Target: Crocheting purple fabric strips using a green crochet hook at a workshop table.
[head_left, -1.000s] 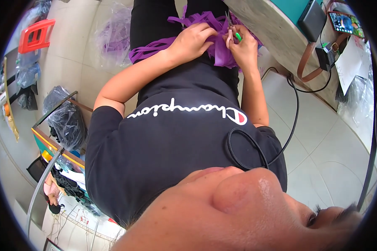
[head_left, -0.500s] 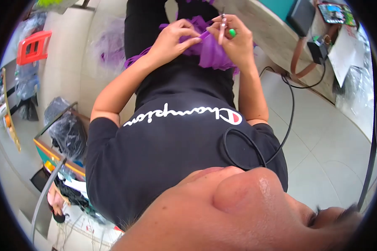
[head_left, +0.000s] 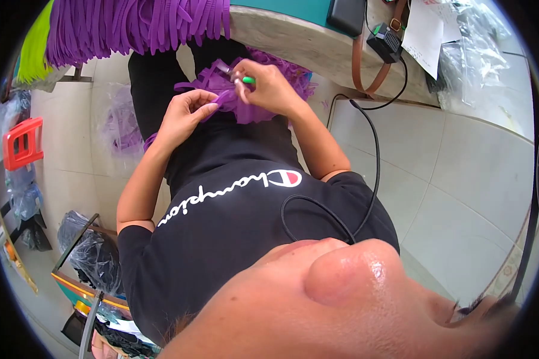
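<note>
A bundle of purple straps point(head_left: 251, 110) lies across my lap. My left hand point(head_left: 187, 113) pinches one purple strap point(head_left: 223, 97) between thumb and fingertips. Close beside it on the right, my right hand point(head_left: 263, 87) is closed around a small metal tool point(head_left: 233, 75) with a bright green part point(head_left: 248, 79). The tool points up and left over the straps; its exact kind is hard to make out. Fingers cover much of it.
Many purple straps point(head_left: 138, 24) hang in a row from the table edge ahead, with lime green ones point(head_left: 35, 51) at their left. A black cable point(head_left: 374, 137) loops over my right side. A red plastic stool point(head_left: 23, 143) stands at far left, near a plastic bag point(head_left: 121, 122).
The view has shifted, bringing the hanging straps in at the top. Both hands now sit further left in the picture. The tool has tipped from upright toward the left.
</note>
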The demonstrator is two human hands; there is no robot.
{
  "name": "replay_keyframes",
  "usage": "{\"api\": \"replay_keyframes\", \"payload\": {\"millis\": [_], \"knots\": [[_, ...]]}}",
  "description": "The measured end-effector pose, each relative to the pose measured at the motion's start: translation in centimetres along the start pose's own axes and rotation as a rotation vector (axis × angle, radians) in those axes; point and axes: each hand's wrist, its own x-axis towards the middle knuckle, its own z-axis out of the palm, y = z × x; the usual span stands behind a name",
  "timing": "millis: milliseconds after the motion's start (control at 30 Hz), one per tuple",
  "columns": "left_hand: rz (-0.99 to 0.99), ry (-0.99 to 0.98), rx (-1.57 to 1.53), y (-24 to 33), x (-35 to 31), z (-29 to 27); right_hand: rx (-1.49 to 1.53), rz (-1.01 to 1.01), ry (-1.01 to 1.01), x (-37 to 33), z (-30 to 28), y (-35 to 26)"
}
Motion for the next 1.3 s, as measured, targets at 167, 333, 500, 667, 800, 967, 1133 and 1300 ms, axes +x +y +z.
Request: {"api": "replay_keyframes", "payload": {"millis": [167, 333, 500, 667, 800, 967, 1133, 1300], "knots": [[-0.145, -0.224, 0.016, 0.2, -0.5, -1.9, 0.139, 0.238, 0.211, 0.6, -0.5, 1.8], [-0.084, -0.169, -0.110, 1.1, -0.6, -1.7, 0.354, 0.190, 0.135, 0.6, 0.5, 0.5], [-0.001, -0.123, -0.085, 2.1, -0.4, -1.3, 0.517, 0.067, 0.064, 0.2, -0.2, -0.8], [-0.039, -0.158, -0.137, 1.2, -0.2, -1.4, 0.448, 0.059, -0.058, -0.1, 0.3, -1.4], [0.102, -0.067, -0.120, 0.4, 0.0, -0.5, 0.531, 0.101, -0.008, 0.3, 0.4, -1.8], [0.410, 0.224, 0.479, 0.7, -0.2, 0.2, 0.475, 0.080, 0.078, 1.0, 0.0, -1.8], [0.357, 0.212, 0.401, -0.2, 0.0, 0.3, 0.433, 0.024, 0.043, 1.5, -0.3, -1.8], [0.147, 0.081, 0.319, 0.6, -0.1, -1.3, 0.188, 0.035, 0.354, 2.1, 0.8, -1.4]]}}
